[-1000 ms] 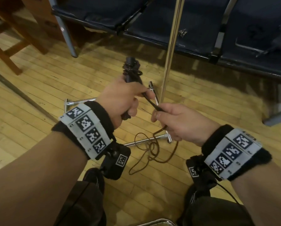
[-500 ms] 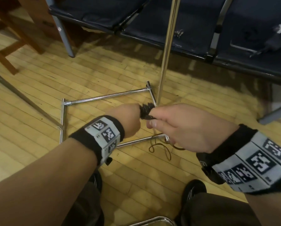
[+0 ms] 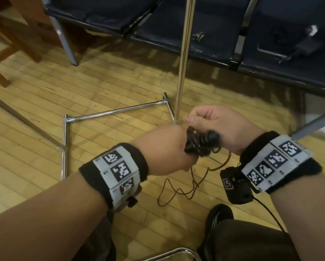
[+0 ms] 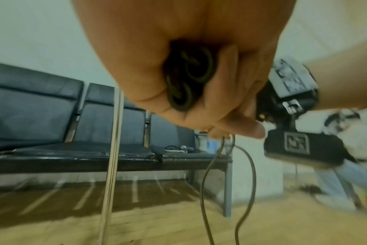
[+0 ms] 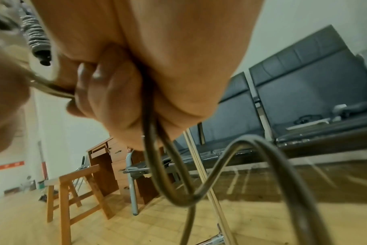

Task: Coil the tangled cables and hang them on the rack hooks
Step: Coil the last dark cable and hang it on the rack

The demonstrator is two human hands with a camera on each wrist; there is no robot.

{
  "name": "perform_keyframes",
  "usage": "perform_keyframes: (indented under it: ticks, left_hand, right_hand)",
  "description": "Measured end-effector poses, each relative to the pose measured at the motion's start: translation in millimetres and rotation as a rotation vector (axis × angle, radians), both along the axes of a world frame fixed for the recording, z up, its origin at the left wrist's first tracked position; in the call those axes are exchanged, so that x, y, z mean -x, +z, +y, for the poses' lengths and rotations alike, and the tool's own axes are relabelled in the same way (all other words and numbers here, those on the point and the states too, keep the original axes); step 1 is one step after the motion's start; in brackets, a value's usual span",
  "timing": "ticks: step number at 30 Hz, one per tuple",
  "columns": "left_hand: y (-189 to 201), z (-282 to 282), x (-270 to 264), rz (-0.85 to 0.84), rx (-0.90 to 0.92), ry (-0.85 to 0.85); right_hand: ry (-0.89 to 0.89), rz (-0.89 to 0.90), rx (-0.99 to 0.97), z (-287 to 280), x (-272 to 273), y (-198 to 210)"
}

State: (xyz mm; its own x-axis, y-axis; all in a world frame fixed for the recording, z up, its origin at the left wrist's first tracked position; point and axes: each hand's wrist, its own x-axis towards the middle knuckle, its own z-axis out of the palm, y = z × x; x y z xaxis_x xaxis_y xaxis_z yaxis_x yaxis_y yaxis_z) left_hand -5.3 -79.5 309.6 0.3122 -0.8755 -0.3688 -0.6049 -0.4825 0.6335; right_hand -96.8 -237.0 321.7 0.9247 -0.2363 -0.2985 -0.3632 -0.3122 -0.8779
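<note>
- Wooden plank floor (image 3: pixel 105 87) with a row of dark padded seats (image 3: pixel 214 19) behind; these form the setting.
- Chrome rack: upright pole (image 3: pixel 184 53) rising from a rectangular base frame (image 3: pixel 118 111) on the floor. No hooks are in view, so hanging has not begun.
- Left hand (image 3: pixel 165 149): fingers curled round the wound bundle of the cable (image 3: pixel 197 143). A second ago this hand was higher, with the bundle standing upright; now it is lower and rolled over.
- Right hand (image 3: pixel 222 125): pinches the free run of cable and has crossed close over the bundle, which suggests another turn being laid on.
- Slack tail (image 3: pixel 178 191): loose loops on the floor, so coiling is judged well along but unfinished.
</note>
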Motion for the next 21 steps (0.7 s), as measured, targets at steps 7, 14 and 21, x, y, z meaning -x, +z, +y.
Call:
perform_keyframes:
  ticks: [7, 14, 21]
  left_hand:
    - [2, 2, -25, 0.205, 0.133, 0.441]
    - [1, 7, -51, -0.069, -0.131, 0.427]
    - [-16, 2, -35, -0.333, -0.439, 0.102]
  right_hand:
    - [-0.037, 0.105, 0.098, 12, -10, -14]
    - [0.309, 0.22, 0.523, 39, -18, -15]
    - [0.486, 0.166, 0.735, 53, -16, -1]
